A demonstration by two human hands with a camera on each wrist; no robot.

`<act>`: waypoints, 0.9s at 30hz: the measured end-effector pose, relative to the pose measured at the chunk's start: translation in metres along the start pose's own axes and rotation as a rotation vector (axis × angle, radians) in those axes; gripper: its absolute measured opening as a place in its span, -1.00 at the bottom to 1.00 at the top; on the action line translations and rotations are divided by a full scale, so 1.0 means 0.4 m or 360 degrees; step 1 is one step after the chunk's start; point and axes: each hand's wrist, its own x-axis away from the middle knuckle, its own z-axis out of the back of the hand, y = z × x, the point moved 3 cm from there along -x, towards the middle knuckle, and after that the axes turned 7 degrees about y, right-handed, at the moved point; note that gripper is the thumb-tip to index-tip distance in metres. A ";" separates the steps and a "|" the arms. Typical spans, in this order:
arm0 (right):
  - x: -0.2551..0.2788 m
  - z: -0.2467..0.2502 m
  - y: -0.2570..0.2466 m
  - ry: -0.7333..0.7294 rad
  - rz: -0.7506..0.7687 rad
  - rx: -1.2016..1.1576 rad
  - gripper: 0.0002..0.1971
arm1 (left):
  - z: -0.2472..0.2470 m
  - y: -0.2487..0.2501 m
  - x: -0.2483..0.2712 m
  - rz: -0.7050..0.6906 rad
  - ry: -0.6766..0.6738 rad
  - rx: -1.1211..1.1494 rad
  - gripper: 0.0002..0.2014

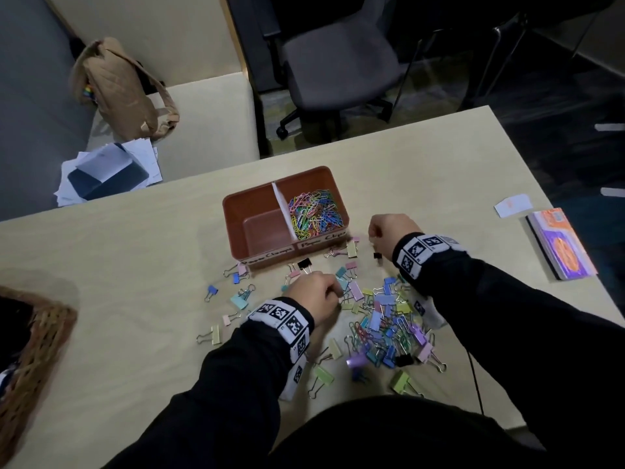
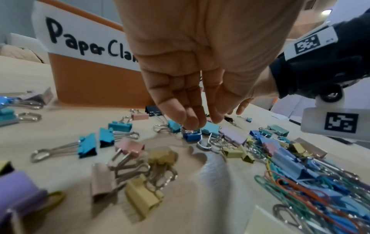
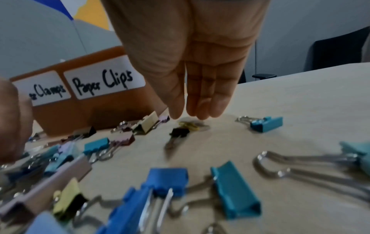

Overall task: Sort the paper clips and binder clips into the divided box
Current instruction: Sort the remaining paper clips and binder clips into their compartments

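Sitting on pale desk (image 1: 135,265): divided box (image 1: 257,201), paper clips (image 1: 316,211) filling 1 side. Left hand (image 2: 180,101) hovering slack over blue binder clip (image 2: 192,136), gripping nothing; right hand (image 3: 192,88) likewise. Risking snagging tangled neighbours.

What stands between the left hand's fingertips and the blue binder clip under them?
Nothing visible. The left hand hangs with its fingertips just above the blue binder clip; other clips lie beside it, none on top.
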 end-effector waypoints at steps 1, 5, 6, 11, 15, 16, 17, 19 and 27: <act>0.000 -0.009 -0.006 -0.0017 0.0048 0.0072 -0.79 | -0.002 -0.003 0.003 0.0000 0.0008 -0.0019 -0.78; 0.003 -0.034 -0.029 -0.0119 0.0143 0.0262 -0.75 | -0.009 -0.013 0.012 -0.0007 0.0009 -0.0019 -0.79; 0.004 -0.038 -0.033 -0.0147 0.0141 0.0280 -0.72 | -0.009 -0.013 0.014 -0.0012 0.0011 -0.0024 -0.79; 0.019 -0.045 -0.046 -0.0215 0.0051 0.0256 -0.60 | -0.018 -0.005 0.019 -0.0134 0.0004 -0.0214 -0.70; 0.032 -0.045 -0.035 -0.0172 0.0039 0.0188 -0.59 | -0.023 -0.022 0.024 -0.0109 0.0012 -0.0293 -0.65; 0.035 -0.042 -0.025 -0.0146 -0.0007 0.0108 -0.58 | -0.023 -0.026 0.026 -0.0103 0.0039 -0.0288 -0.65; 0.040 -0.036 -0.014 -0.0119 -0.0066 0.0001 -0.57 | -0.024 -0.029 0.027 -0.0095 0.0063 -0.0281 -0.65; 0.059 -0.020 0.013 -0.0048 -0.0158 -0.0205 -0.59 | -0.029 -0.026 0.028 -0.0097 0.0087 -0.0266 -0.67; 0.198 -0.035 0.104 -0.0134 -0.0218 -0.0565 -0.65 | -0.091 0.074 0.036 -0.0538 0.0008 -0.0140 -0.63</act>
